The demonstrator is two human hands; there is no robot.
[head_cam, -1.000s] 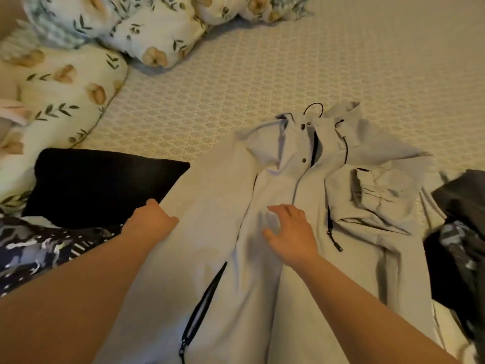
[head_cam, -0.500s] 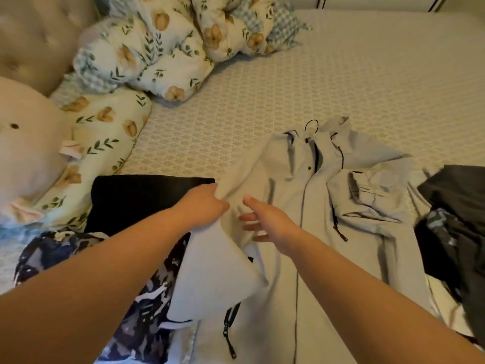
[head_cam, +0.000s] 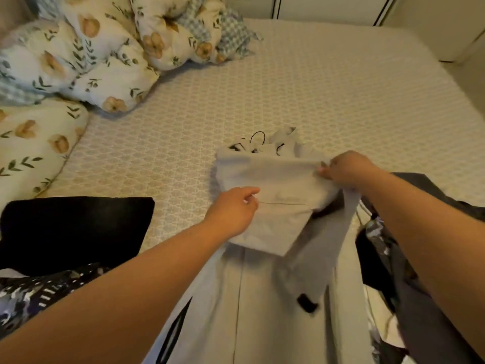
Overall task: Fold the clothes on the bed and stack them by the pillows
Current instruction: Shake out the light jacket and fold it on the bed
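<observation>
Both hands, left hand (head_cam: 231, 211) and right hand (head_cam: 346, 168), apparently pinch the folded grey jacket (head_cam: 275, 195).

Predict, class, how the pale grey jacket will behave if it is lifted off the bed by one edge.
The pale grey jacket will probably flop and unfold: its sleeve already drapes loosely between the left hand and the right hand. It looks fairly light, as pinched fingers hold the fabric up. The black zip pull may swing or snag.

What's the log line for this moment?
step: folding sleeve across light grey zip jacket | left hand: pinching sleeve | right hand: gripping fold
</observation>
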